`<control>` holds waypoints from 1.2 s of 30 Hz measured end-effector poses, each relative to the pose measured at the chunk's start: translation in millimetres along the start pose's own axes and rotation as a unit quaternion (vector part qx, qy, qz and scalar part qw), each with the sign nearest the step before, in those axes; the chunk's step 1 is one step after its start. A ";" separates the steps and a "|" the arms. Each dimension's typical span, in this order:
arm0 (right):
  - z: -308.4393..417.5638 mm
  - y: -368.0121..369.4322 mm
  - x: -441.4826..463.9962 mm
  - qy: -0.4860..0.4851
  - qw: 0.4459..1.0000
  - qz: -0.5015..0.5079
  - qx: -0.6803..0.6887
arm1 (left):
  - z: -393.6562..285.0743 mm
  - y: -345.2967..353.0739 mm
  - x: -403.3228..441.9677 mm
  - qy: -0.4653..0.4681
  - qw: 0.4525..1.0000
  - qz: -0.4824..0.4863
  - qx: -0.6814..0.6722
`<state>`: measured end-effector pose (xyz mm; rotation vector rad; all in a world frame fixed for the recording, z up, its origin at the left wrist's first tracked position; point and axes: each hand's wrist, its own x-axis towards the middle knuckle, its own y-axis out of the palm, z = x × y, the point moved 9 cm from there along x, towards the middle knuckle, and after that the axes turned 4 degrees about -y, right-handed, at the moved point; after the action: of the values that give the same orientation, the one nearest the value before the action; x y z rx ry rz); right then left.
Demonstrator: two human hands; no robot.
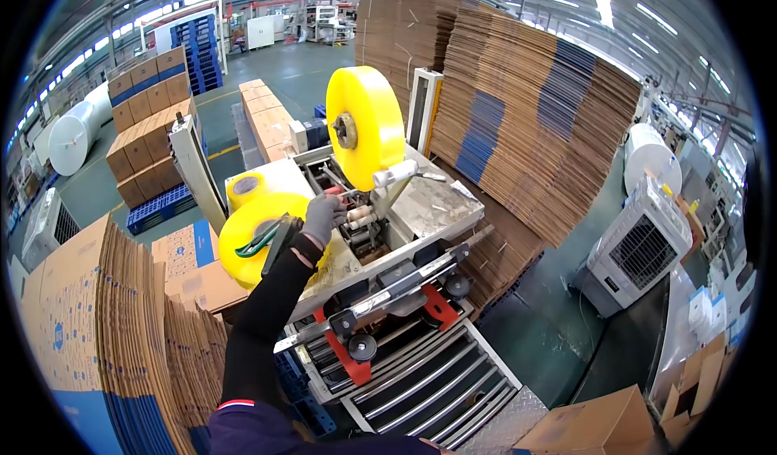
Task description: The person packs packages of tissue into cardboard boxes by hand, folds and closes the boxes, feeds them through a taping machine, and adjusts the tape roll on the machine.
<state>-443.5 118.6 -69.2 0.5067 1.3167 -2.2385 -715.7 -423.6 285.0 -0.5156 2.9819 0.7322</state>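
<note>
My left hand [324, 217], in a grey glove below a black sleeve, reaches into the top of a carton-sealing machine [433, 204]. Its fingers look curled, and a small red piece [333, 190] shows just beyond them; what they grip is hidden. Beside the fingers are pale rollers [360, 213]. Above them a large yellow tape roll [366, 127] stands upright on a hub. Under my forearm another big yellow roll [243, 265] lies flat, with a green-handled tool [257, 241] on it. A smaller yellow roll [245, 186] lies behind. My right hand is out of view.
A roller conveyor [433, 382] runs below the machine's red guides [348, 358]. Tall stacks of flat cardboard [518, 91] stand behind to the right, with more flattened cartons [105, 317] at left. An air cooler [643, 245] stands at right. Boxes sit on a blue pallet [162, 206].
</note>
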 end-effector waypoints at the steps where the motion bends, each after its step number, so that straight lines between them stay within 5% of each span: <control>1: 4.2 -0.1 2.7 -0.001 1.000 -0.001 0.004 | -2.0 4.3 -10.2 0.003 1.000 -0.019 0.019; 31: 26.6 -8.0 28.2 -0.019 0.999 0.031 -0.034 | -2.6 48.1 -45.6 -0.054 0.986 0.138 0.069; 34: 29.0 -7.5 29.3 -0.021 0.999 0.032 -0.032 | -23.2 59.0 -59.7 -0.001 0.985 0.126 0.117; 36: 30.0 -6.5 30.6 -0.023 0.999 0.031 -0.027 | -47.7 59.5 -61.8 0.112 0.977 0.102 0.151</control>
<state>-474.1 88.1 -67.2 0.4667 1.3168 -2.1464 -674.2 -376.4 360.4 -0.2959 3.3065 0.2279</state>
